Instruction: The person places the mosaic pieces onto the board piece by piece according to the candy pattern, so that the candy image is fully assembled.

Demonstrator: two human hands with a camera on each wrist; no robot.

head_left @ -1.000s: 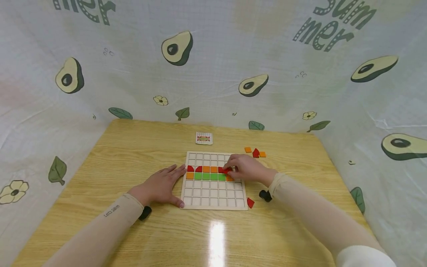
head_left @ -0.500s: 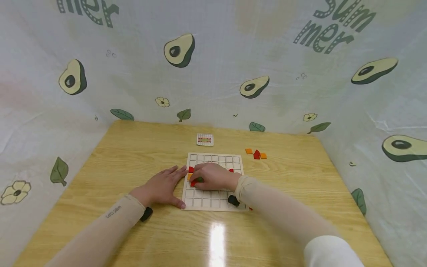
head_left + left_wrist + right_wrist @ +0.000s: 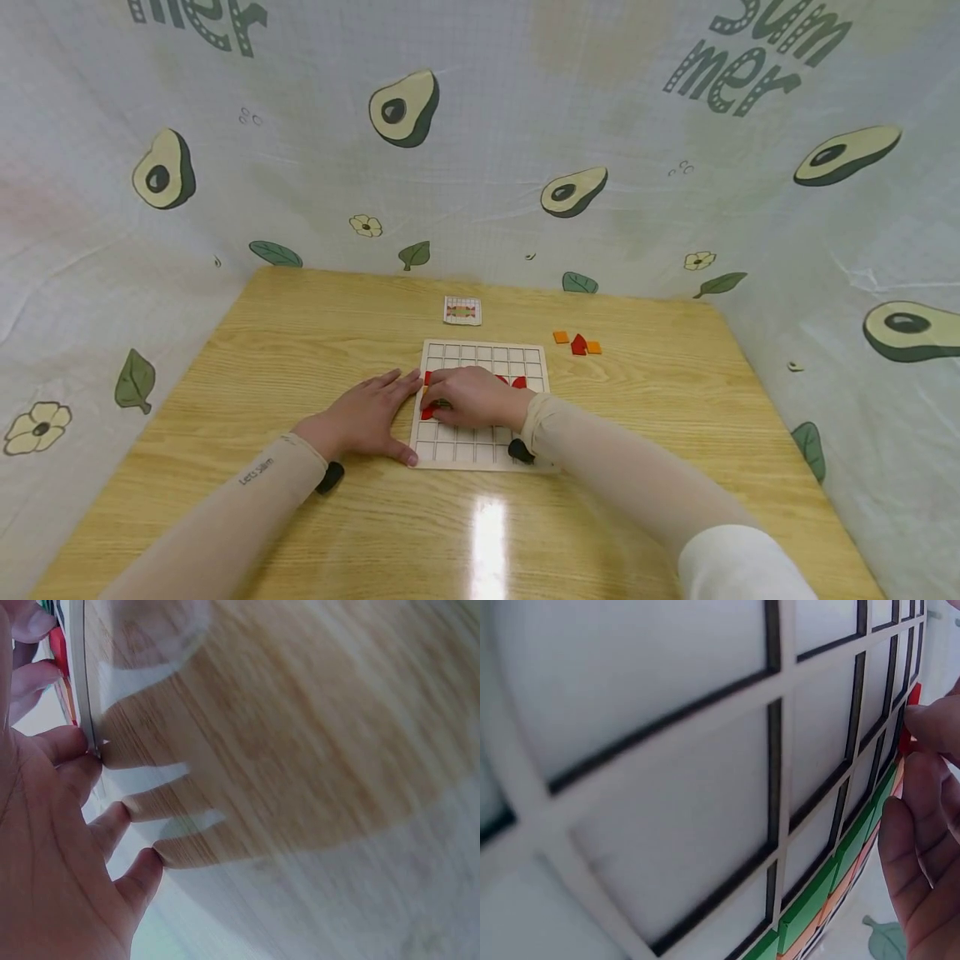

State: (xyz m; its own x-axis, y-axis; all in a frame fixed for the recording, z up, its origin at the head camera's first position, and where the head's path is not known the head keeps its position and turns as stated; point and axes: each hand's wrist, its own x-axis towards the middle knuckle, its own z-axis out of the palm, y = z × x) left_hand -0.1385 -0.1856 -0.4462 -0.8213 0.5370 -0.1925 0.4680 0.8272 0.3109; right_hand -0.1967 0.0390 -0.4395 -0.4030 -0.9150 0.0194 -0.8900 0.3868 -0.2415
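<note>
Under my hands lies a pale wooden grid board (image 3: pixel 480 454). My right hand (image 3: pixel 476 398) is over its left half and pinches a red tile (image 3: pixel 427 412) at the leftmost column. In the right wrist view, thumb and fingertip hold that red tile (image 3: pixel 913 724) at the far end of a row of green tiles (image 3: pixel 810 911). My left hand (image 3: pixel 356 421) lies spread along the board's left edge, fingertips and thumb touching it. Red tiles (image 3: pixel 519 382) show beyond my right hand, which hides much of the coloured rows.
A small printed pattern card (image 3: pixel 462 311) lies behind the board. Back right on the wooden table (image 3: pixel 637 400) are two orange tiles (image 3: pixel 561 337) with red pieces (image 3: pixel 578 344) between them. A patterned cloth (image 3: pixel 480 150) stands behind the table.
My right hand has moved from the board's right side to its left, now with a red tile at the leftmost column. It shifted slightly left over the last half second. The left hand stayed put.
</note>
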